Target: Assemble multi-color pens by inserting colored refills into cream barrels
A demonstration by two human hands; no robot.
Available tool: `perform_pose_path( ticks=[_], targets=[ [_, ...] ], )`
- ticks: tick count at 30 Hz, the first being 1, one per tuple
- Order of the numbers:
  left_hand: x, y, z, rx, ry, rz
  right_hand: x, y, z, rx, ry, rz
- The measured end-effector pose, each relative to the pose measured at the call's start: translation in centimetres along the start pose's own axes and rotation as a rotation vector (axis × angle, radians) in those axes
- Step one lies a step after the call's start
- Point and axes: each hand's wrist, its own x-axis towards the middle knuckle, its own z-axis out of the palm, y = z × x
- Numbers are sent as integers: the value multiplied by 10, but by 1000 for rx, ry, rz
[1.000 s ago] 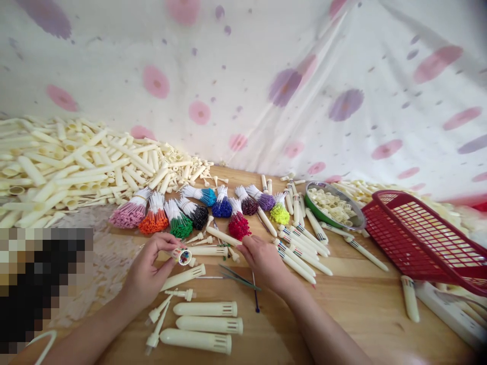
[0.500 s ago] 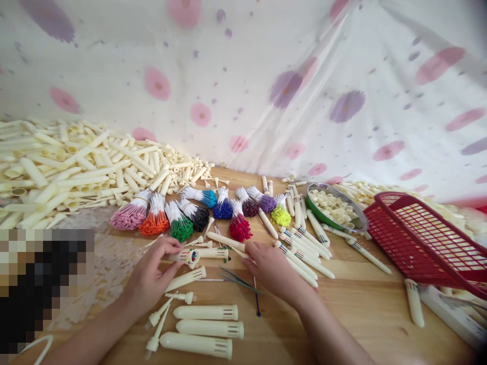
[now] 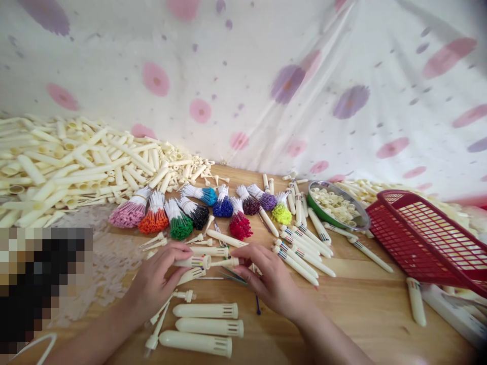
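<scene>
My left hand (image 3: 154, 281) grips a cream pen barrel (image 3: 194, 261) that lies level, its open end with coloured refills pointing right. My right hand (image 3: 268, 279) pinches a small cream tip piece (image 3: 227, 262) and holds it right at that open end; the two parts meet or nearly meet. Under the hands lie green tweezers (image 3: 228, 276) and a thin blue refill (image 3: 257, 304). Three cream barrels (image 3: 205, 327) and a few tip pieces lie side by side at the near edge of the wooden table (image 3: 361, 314).
Bundles of coloured refills (image 3: 198, 213) fan out behind the hands. A big heap of cream barrels (image 3: 68, 167) fills the left. Finished pens (image 3: 304, 248) lie right of centre, by a green bowl (image 3: 337, 208) of small parts and a red basket (image 3: 429, 238).
The left hand turned the barrel from facing me to lying level. The right hand picked up a tip piece and brought it leftward to the barrel's open end.
</scene>
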Motion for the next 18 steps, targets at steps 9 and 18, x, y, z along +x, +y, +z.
perform_pose_path(
  ticks=[9, 18],
  targets=[
    [-7, 0, 6, 23, -65, 20, 1, 3, 13, -4, -64, -8],
    [-11, 3, 12, 47, -95, 90, 1, 5, 23, 320, -32, 227]
  ],
)
